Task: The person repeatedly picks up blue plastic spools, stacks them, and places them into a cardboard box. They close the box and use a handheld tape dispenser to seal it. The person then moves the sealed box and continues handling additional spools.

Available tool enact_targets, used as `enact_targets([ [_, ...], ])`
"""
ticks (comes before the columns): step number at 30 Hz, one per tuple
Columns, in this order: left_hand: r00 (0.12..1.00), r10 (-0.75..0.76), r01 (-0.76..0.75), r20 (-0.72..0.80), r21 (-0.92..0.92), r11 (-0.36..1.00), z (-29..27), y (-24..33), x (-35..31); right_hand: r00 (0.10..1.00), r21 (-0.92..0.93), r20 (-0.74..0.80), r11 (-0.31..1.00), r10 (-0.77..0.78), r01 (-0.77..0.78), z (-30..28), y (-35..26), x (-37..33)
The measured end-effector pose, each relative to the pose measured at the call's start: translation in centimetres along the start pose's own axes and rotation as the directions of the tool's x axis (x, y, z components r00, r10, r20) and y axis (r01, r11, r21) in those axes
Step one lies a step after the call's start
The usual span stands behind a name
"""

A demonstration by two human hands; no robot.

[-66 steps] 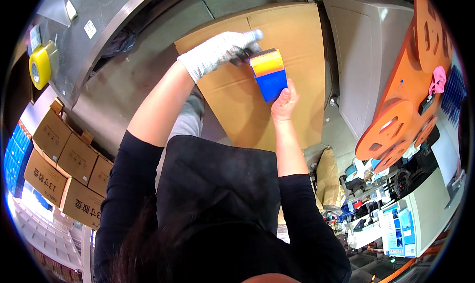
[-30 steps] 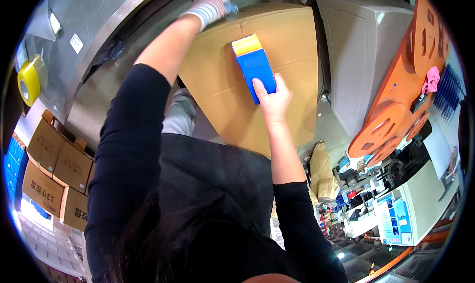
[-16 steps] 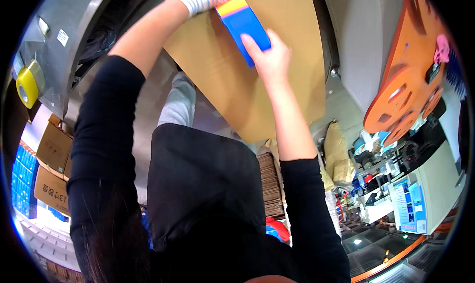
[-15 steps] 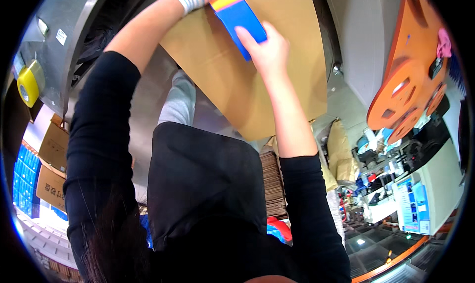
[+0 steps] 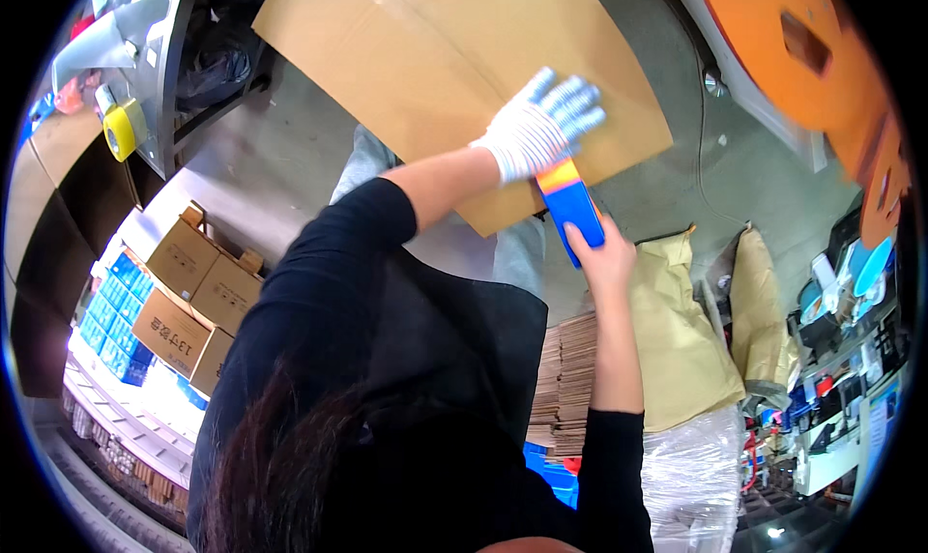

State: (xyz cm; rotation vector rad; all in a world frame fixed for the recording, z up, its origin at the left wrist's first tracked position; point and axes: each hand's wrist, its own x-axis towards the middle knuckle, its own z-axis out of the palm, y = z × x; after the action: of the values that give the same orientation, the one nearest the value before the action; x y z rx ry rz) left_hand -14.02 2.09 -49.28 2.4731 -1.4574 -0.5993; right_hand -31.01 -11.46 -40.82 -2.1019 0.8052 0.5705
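Observation:
A large flat piece of brown cardboard (image 5: 435,60) stretches out in front of me, above my legs. My left hand (image 5: 543,123), in a white-and-blue striped glove, lies flat on its near right part with the fingers spread. Bare, my right hand (image 5: 601,255) is closed round a long blue tool with an orange end (image 5: 574,210); its exact kind does not show clearly. The tool's orange end sits at the cardboard's near edge, just below my left wrist, and partly behind the glove.
A stack of folded cardboard (image 5: 565,379) stands by my right side, beside a tan sack (image 5: 677,331) and a plastic-wrapped bundle (image 5: 691,471). Orange panels (image 5: 773,41) rise at the far right. A dark metal frame (image 5: 166,70) and cardboard boxes (image 5: 179,326) are on the left.
Both hands have come nearer to me with the blue tool, from the cardboard's far part to its near edge. My left hand now lies spread on the cardboard, and my view has shifted.

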Motion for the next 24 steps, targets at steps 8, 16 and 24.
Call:
enact_targets([
  [8,0.977,0.184,-0.185,-0.106,0.002,0.983,3.0,6.7,1.1,0.997,-0.115,-0.062,0.991,0.056,-0.063,0.5,9.6,-4.5],
  [16,0.608,0.789,-0.780,0.085,-0.118,0.614,1.2,2.0,0.3,0.999,-0.030,-0.025,0.999,-0.026,0.025,0.1,11.7,-4.5],
  [24,0.523,0.842,-0.840,0.134,-0.089,0.536,2.5,1.3,0.1,0.984,-0.082,-0.110,0.988,-0.142,0.134,-0.9,14.2,-6.0],
])
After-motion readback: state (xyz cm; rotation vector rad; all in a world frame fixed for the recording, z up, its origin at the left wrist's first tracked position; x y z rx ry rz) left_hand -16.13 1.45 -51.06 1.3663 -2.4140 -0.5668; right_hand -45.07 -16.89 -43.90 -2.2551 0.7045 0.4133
